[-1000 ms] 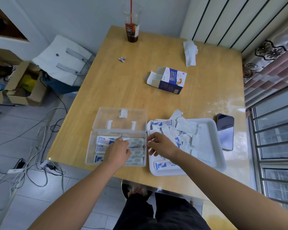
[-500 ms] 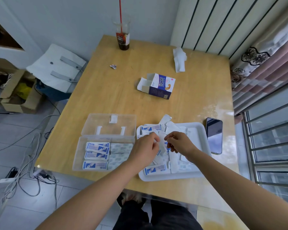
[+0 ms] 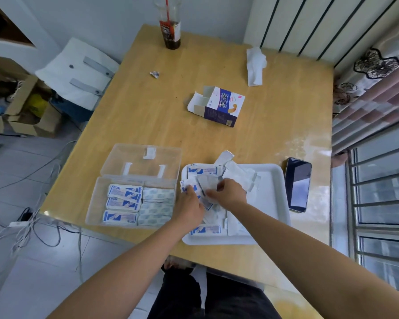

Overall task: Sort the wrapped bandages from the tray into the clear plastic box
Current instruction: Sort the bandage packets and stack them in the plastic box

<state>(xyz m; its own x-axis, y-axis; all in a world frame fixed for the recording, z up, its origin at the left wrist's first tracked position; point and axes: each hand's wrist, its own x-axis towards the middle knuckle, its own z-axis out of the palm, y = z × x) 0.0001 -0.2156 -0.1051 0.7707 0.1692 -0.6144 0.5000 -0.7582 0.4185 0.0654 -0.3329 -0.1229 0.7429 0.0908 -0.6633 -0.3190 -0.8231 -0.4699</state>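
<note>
While cables point(image 3: 25, 229) litter the floor point(image 3: 14, 284), the table point(image 3: 148, 116) bears a tray point(image 3: 271, 203).

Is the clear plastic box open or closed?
Open. The lid lies folded back on the table behind the clear plastic box, leaving the wrapped bandages inside uncovered.

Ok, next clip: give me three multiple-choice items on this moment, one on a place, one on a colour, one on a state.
1. Where does the phone lie relative to the tray? A left of it; B right of it; C in it.
2. What colour is the straw in the cup? A red; B green; C yellow.
3. How is the lid of the clear plastic box? A shut; B open, swung back; C removed.
Answers: 1 B: it lies just past the tray's right rim. 2 A: the straw is plainly red. 3 B: the lid lies back behind the box, contents showing.
</note>
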